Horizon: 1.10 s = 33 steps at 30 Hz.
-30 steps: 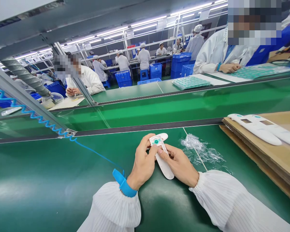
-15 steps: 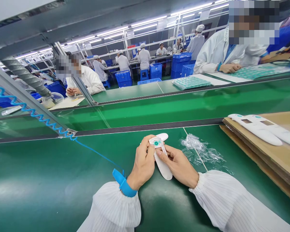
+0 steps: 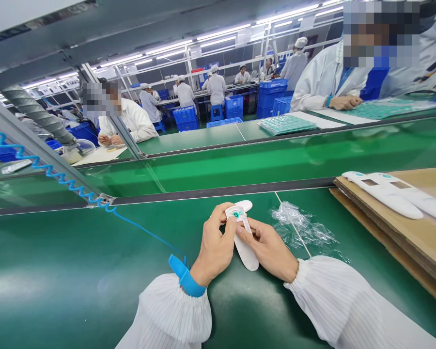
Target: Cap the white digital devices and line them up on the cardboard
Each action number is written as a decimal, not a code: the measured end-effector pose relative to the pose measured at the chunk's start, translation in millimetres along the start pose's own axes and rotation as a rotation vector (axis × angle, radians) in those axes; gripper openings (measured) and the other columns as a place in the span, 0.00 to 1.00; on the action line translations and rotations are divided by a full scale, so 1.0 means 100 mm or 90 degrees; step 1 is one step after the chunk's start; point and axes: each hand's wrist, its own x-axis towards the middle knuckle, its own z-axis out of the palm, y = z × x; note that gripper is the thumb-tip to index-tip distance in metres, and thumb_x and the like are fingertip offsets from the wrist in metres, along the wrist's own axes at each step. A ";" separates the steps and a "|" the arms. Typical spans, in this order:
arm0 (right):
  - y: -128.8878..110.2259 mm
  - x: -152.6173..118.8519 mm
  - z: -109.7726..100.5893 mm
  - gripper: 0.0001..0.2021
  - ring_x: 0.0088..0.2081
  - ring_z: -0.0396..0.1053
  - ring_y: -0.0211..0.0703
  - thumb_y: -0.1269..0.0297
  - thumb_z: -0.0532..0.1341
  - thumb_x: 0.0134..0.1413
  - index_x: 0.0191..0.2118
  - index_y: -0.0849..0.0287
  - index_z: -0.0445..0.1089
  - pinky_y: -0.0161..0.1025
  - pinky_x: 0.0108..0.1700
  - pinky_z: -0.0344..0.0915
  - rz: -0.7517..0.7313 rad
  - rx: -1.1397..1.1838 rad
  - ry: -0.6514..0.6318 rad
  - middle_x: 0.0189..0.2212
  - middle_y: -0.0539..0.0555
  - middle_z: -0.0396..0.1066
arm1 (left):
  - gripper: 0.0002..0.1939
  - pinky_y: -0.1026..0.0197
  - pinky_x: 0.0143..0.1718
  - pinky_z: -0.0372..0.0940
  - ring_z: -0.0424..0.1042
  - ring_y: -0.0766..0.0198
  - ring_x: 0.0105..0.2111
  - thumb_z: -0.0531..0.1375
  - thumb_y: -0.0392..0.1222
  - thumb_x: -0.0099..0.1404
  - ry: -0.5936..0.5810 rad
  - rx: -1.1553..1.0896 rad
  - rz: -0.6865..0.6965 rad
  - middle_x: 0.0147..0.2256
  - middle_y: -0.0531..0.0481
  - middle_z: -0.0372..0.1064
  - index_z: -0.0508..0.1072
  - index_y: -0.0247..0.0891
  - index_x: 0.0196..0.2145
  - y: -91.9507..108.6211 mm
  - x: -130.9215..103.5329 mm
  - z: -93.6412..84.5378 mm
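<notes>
A slim white casing (image 3: pixel 246 252) sits near the middle of the green bench (image 3: pixel 76 271), pinched between both hands. The left hand (image 3: pixel 215 247) closes on its far end by the teal button; the right hand (image 3: pixel 269 249) grips its right edge. It looks light, rigid and smooth, best held by the sides. Crumpled bag (image 3: pixel 305 230) lies right; two casings (image 3: pixel 392 196) rest on cardboard (image 3: pixel 421 242); far blue crates' (image 3: pixel 236 104) contents can't be made out.

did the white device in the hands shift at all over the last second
Yes, slightly. The white device, held by the left hand and right hand, edged left, away from the plastic bag.
</notes>
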 end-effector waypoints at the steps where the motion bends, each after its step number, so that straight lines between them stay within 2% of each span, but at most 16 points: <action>1: 0.00 0.00 0.00 0.23 0.37 0.72 0.44 0.43 0.60 0.64 0.48 0.61 0.75 0.38 0.38 0.66 0.002 0.000 -0.003 0.36 0.53 0.77 | 0.12 0.60 0.42 0.68 0.74 0.63 0.39 0.55 0.47 0.74 0.001 0.004 0.001 0.40 0.50 0.77 0.71 0.43 0.51 0.00 0.00 0.00; 5: 0.03 0.01 -0.04 0.21 0.38 0.72 0.43 0.46 0.61 0.64 0.48 0.60 0.74 0.39 0.42 0.66 -0.003 -0.004 -0.010 0.40 0.54 0.77 | 0.13 0.57 0.45 0.67 0.75 0.61 0.41 0.53 0.46 0.74 0.031 0.073 0.009 0.43 0.49 0.77 0.70 0.44 0.53 -0.02 0.00 0.03; 7: 0.05 0.04 -0.06 0.19 0.42 0.72 0.45 0.47 0.63 0.62 0.48 0.58 0.74 0.40 0.45 0.67 -0.008 0.012 -0.011 0.43 0.54 0.77 | 0.15 0.54 0.49 0.66 0.74 0.58 0.46 0.54 0.45 0.73 0.086 0.148 0.028 0.49 0.46 0.76 0.69 0.43 0.55 -0.04 0.01 0.05; 9: 0.07 0.07 -0.09 0.20 0.40 0.73 0.44 0.48 0.67 0.58 0.49 0.57 0.72 0.40 0.43 0.69 0.019 0.072 -0.027 0.42 0.54 0.77 | 0.16 0.51 0.53 0.64 0.72 0.55 0.50 0.56 0.46 0.72 0.140 0.209 0.047 0.52 0.44 0.73 0.69 0.42 0.55 -0.06 0.02 0.06; 11: 0.05 0.09 -0.14 0.23 0.33 0.73 0.41 0.49 0.70 0.53 0.49 0.56 0.70 0.40 0.37 0.70 0.081 0.148 -0.038 0.41 0.53 0.76 | 0.16 0.51 0.52 0.64 0.71 0.55 0.49 0.58 0.47 0.70 0.169 0.231 0.057 0.51 0.45 0.73 0.70 0.42 0.53 -0.08 0.05 0.06; 13: -0.03 0.09 -0.24 0.24 0.29 0.72 0.38 0.52 0.71 0.49 0.49 0.56 0.69 0.39 0.33 0.70 0.138 0.188 -0.013 0.43 0.54 0.75 | 0.16 0.51 0.50 0.65 0.71 0.55 0.46 0.58 0.49 0.70 0.195 0.241 0.064 0.48 0.46 0.73 0.70 0.42 0.52 -0.12 0.09 0.04; 14: -0.10 0.08 -0.30 0.24 0.29 0.72 0.37 0.54 0.71 0.48 0.49 0.56 0.69 0.38 0.32 0.69 0.154 0.183 0.009 0.43 0.54 0.75 | 0.16 0.51 0.48 0.65 0.71 0.55 0.44 0.58 0.50 0.70 0.207 0.243 0.058 0.46 0.47 0.72 0.70 0.43 0.52 -0.15 0.11 0.03; 16: -0.28 0.01 -0.46 0.21 0.27 0.70 0.35 0.54 0.70 0.51 0.48 0.58 0.71 0.35 0.29 0.66 0.161 0.132 0.049 0.38 0.53 0.76 | 0.17 0.52 0.44 0.65 0.70 0.56 0.40 0.57 0.52 0.69 0.218 0.243 0.040 0.42 0.48 0.72 0.70 0.43 0.52 -0.19 0.15 0.01; 18: -0.48 -0.08 -0.69 0.21 0.26 0.67 0.35 0.50 0.67 0.55 0.48 0.59 0.72 0.34 0.28 0.63 0.157 0.050 0.070 0.30 0.51 0.74 | 0.18 0.53 0.41 0.65 0.70 0.56 0.38 0.57 0.54 0.69 0.215 0.242 0.024 0.40 0.49 0.71 0.70 0.44 0.51 -0.22 0.16 -0.01; 20: -0.68 -0.19 -1.01 0.25 0.26 0.68 0.37 0.45 0.66 0.56 0.51 0.58 0.72 0.35 0.29 0.64 0.146 -0.041 0.099 0.28 0.51 0.73 | 0.18 0.54 0.41 0.65 0.70 0.56 0.38 0.57 0.54 0.69 0.212 0.237 0.022 0.40 0.49 0.71 0.70 0.44 0.51 -0.23 0.16 -0.02; 22: -0.85 -0.27 -1.45 0.30 0.29 0.70 0.40 0.39 0.64 0.55 0.56 0.56 0.70 0.36 0.29 0.66 0.135 -0.167 0.154 0.32 0.53 0.75 | 0.18 0.53 0.41 0.66 0.70 0.55 0.40 0.56 0.54 0.68 0.208 0.229 0.031 0.41 0.48 0.71 0.70 0.42 0.50 -0.23 0.15 -0.02; 24: -0.97 -0.32 -1.95 0.34 0.31 0.73 0.44 0.36 0.56 0.61 0.61 0.56 0.66 0.39 0.31 0.68 0.151 -0.388 0.208 0.35 0.55 0.76 | 0.18 0.53 0.42 0.67 0.71 0.54 0.41 0.55 0.53 0.68 0.205 0.220 0.045 0.42 0.47 0.71 0.70 0.41 0.50 -0.22 0.15 -0.01; 26: -1.03 -0.35 -2.41 0.32 0.37 0.76 0.47 0.40 0.47 0.67 0.65 0.55 0.62 0.42 0.39 0.72 0.177 -0.699 0.305 0.42 0.57 0.78 | 0.16 0.53 0.43 0.67 0.71 0.54 0.42 0.55 0.52 0.69 0.200 0.213 0.063 0.42 0.46 0.71 0.71 0.41 0.49 -0.22 0.15 0.00; 28: -1.04 -0.40 -2.76 0.29 0.47 0.76 0.57 0.47 0.51 0.67 0.64 0.61 0.64 0.50 0.50 0.71 0.210 -0.814 0.363 0.51 0.66 0.75 | 0.15 0.53 0.44 0.67 0.71 0.54 0.42 0.55 0.51 0.69 0.197 0.211 0.081 0.42 0.46 0.71 0.71 0.41 0.48 -0.23 0.15 0.01; 30: -1.00 -0.47 -2.98 0.26 0.54 0.73 0.64 0.52 0.55 0.63 0.60 0.63 0.69 0.54 0.56 0.67 0.246 -0.879 0.386 0.52 0.70 0.74 | 0.14 0.53 0.44 0.67 0.71 0.54 0.42 0.55 0.49 0.69 0.196 0.214 0.095 0.42 0.46 0.70 0.70 0.41 0.48 -0.25 0.15 0.01; 33: -0.89 -0.55 -3.11 0.20 0.52 0.75 0.64 0.56 0.59 0.58 0.52 0.59 0.76 0.54 0.56 0.67 0.301 -0.947 0.364 0.49 0.67 0.77 | 0.13 0.53 0.43 0.66 0.70 0.54 0.42 0.54 0.48 0.70 0.197 0.218 0.112 0.42 0.46 0.71 0.71 0.41 0.48 -0.27 0.15 0.01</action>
